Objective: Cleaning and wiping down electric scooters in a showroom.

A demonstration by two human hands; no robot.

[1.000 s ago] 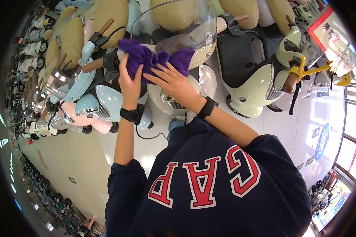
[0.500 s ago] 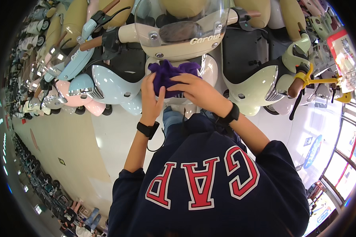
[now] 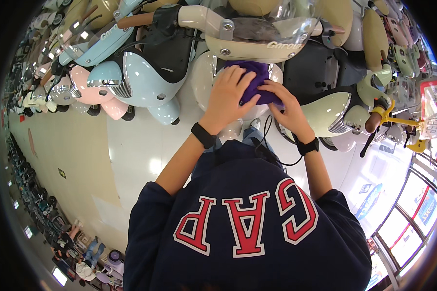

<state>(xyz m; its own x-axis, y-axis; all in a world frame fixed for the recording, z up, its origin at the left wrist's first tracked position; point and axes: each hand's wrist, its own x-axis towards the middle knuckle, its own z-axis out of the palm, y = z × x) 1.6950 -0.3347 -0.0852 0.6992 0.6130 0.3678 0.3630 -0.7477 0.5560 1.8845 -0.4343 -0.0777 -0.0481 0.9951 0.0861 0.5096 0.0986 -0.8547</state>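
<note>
A bunched purple cloth [image 3: 261, 77] lies against the front panel of a cream scooter [image 3: 204, 86], just below its clear windshield [image 3: 296, 22]. My left hand [image 3: 229, 94] is on the cloth's left part, its fingers curled over the fabric. At the cloth's right edge, my right hand [image 3: 287, 109] has its bent fingers and thumb closed on the fabric. Both wrists wear black bands. The cloth and my hands hide the middle of the scooter's front.
A pale blue scooter [image 3: 155, 80] stands close on the left and a pale green scooter [image 3: 325, 111] on the right. Brown handlebar grips [image 3: 136, 20] jut out near the windshield. A yellow strap [image 3: 398, 121] hangs at the right. A thin black cable [image 3: 267, 128] dangles by my right wrist.
The view has shifted, and the cream scooter sits further right in it. My left hand has moved up over the cloth; my right hand has moved round to its right edge.
</note>
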